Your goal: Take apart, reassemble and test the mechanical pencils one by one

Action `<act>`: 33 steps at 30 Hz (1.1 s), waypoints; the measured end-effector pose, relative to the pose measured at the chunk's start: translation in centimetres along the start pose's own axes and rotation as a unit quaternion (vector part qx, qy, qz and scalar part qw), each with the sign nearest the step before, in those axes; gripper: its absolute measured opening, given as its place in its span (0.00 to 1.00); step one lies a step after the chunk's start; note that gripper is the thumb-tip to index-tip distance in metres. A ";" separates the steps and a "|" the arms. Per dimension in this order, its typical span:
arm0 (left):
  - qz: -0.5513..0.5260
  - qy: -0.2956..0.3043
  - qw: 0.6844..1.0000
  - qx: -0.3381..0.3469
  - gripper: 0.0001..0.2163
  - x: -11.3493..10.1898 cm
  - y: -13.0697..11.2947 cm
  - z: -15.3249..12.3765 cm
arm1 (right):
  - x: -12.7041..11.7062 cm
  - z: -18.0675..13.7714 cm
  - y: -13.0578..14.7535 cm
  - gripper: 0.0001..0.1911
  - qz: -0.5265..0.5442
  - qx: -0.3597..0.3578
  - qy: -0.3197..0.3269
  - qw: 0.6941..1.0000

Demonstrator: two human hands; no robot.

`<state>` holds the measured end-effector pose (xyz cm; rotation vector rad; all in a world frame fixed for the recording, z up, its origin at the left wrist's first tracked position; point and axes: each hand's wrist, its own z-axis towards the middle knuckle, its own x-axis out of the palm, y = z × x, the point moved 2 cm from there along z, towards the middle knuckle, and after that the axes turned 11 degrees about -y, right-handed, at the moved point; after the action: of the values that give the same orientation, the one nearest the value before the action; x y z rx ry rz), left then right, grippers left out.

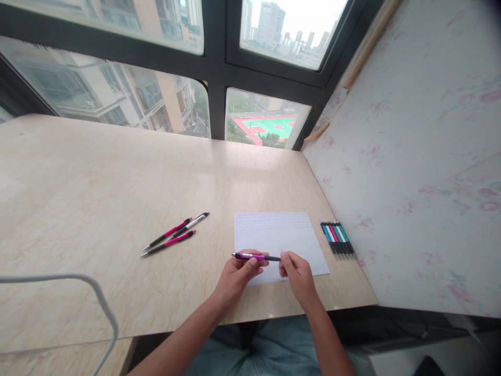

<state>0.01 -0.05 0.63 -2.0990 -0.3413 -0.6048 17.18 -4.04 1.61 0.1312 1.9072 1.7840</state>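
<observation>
A purple and black pen [258,257] lies level between my two hands, above a sheet of paper [274,233] with faint lines of writing along its top. My left hand [241,270] is closed around the purple barrel, thumb on the near side. With its fingertips, my right hand [296,270] pinches the black tip end, so the point itself is hidden. To the left, two pink and black pens [172,243] and a white and black pen [191,223] lie loosely together on the stone sill.
Several pens [337,240] in blue, white, pink and green lie in a tight row at the right, near the papered wall [410,183]. A grey cable [94,286] curves over the sill's lower left. Dark-framed windows [217,68] stand behind.
</observation>
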 end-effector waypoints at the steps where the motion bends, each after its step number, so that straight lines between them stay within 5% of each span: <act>1: 0.000 0.008 1.000 0.000 0.13 0.0 0.0 0.0 | 0.0 0.0 -0.1 0.25 0.001 0.014 0.001 1.000; 8: -0.023 -0.013 1.000 0.007 0.14 -0.1 0.4 0.1 | 0.5 -0.1 -0.4 0.27 -0.002 0.052 0.001 0.999; 22: -0.052 -0.029 0.998 0.022 0.12 -0.5 0.6 0.6 | 0.1 0.1 0.1 0.14 -0.057 -0.132 -0.006 0.990; 33: -0.042 -0.008 0.999 0.017 0.12 -0.2 0.3 0.3 | 0.9 -0.1 -0.2 0.25 -0.011 -0.007 -0.001 1.000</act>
<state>0.04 0.04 0.15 -2.0654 -0.4473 -0.6284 16.46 -3.77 1.20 0.1051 1.8870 1.7817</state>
